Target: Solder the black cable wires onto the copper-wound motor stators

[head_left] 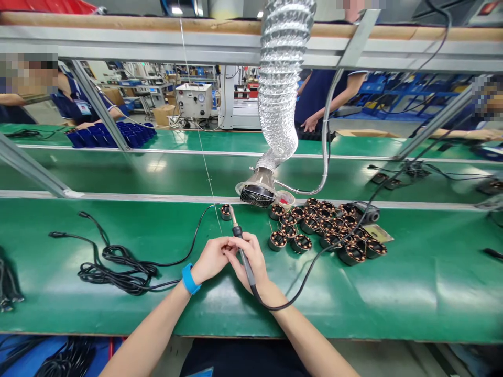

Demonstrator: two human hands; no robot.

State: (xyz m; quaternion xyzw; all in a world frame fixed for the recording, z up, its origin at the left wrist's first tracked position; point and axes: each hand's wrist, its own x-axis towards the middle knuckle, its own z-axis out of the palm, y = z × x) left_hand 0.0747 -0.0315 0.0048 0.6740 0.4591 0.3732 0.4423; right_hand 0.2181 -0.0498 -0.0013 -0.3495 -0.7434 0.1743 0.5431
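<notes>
Right hand (251, 259) closed around soldering iron (240, 246), tip up by a lone coil (226, 211). Left hand (212, 257) pinches at the handle beside it, contents unclear. Coil heap (326, 228) lies right; blue trays (113, 135) far left, contents unreadable.

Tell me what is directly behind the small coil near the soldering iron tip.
Behind the coil runs a metal rail, then a green belt. The fan stands to its right, apart. The bench under the coil is covered.
</notes>
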